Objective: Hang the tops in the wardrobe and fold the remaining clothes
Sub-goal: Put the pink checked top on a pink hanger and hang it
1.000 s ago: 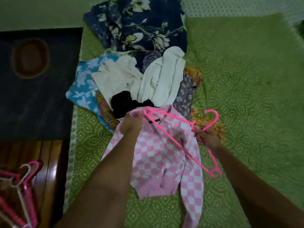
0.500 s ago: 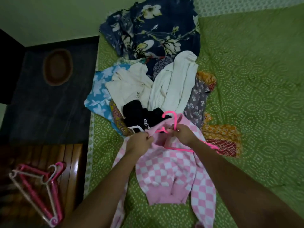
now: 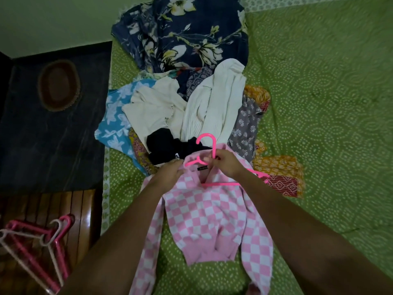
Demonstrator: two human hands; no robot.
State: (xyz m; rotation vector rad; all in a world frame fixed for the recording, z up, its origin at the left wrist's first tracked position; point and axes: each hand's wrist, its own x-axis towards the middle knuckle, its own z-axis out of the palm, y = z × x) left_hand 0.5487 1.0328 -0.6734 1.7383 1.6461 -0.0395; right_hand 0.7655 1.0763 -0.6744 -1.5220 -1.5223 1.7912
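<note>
Two hands meet at the neckline of a pink-and-white checked sweater that lies front-up on a green patterned bedspread. The left hand grips the collar at its left side, fingers curled into the knit. The right hand holds a bright pink plastic hanger just below its hook, fingers wrapped round the stem; the hook stands above the collar, one shoulder arm of the hanger sits inside the neck opening by the black label, and the other arm and the bottom bar lie outside, over the sweater's right shoulder.

Beyond the sweater lies a heap of clothes: a black garment touching the collar, a cream ribbed top, another cream top, a blue floral piece, a grey printed cloth, an orange-and-red printed cloth and, farthest off, a navy floral fabric.

At lower left, several spare hangers, dark pink and white, rest on a wooden surface beside the bed.
</note>
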